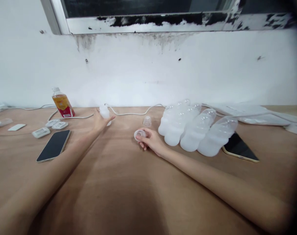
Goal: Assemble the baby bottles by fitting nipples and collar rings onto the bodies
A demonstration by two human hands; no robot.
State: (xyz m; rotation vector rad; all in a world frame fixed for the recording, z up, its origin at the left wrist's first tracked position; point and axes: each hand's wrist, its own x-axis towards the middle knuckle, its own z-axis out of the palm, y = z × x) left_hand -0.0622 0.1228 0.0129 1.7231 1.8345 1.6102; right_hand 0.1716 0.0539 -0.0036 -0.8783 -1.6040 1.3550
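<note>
Near the wall, my left hand point(101, 120) is around a small frosted white bottle point(104, 111), its thumb stretched across the front and its other fingers mostly hidden at the far left side. My right hand point(150, 139) pinches a round translucent cap point(139, 135) by its rim, with the open side facing me. Just beyond that hand, a clear domed cap point(147, 121) stands on the table. To the right lies a cluster of several frosted, waisted bottles with clear domed tops point(187, 125).
A dark phone point(54, 146) lies at left, and another phone point(241, 147) is partly under the bottles. A drink bottle point(63, 102), small labelled white cases point(41, 132) and a white cable point(136, 114) lie along the back. A plastic bag point(256, 114) rests at the right.
</note>
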